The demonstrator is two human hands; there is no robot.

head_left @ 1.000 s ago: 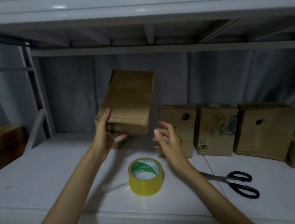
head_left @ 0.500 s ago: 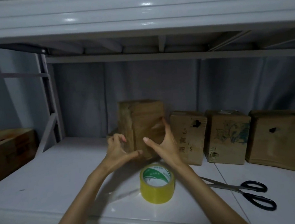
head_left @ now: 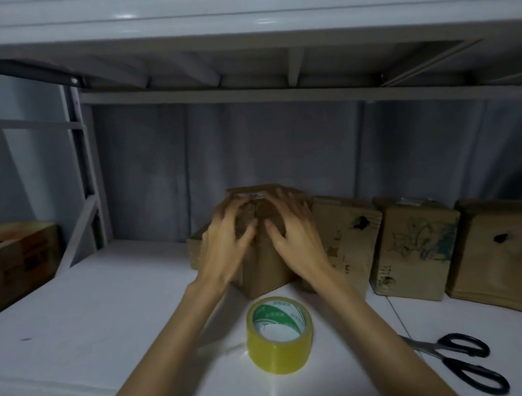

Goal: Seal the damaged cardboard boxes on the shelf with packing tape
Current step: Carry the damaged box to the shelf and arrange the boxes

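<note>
At the frame's centre a box (head_left: 260,269) stands on the white shelf (head_left: 106,307), and both the left hand (head_left: 226,247) and right hand (head_left: 291,236) lie on its near face, fingers spread and flat, clenching nothing. The tape (head_left: 279,334) sits just below it; scissors (head_left: 460,360) lie lower right, three more boxes (head_left: 419,247) at right.
</note>
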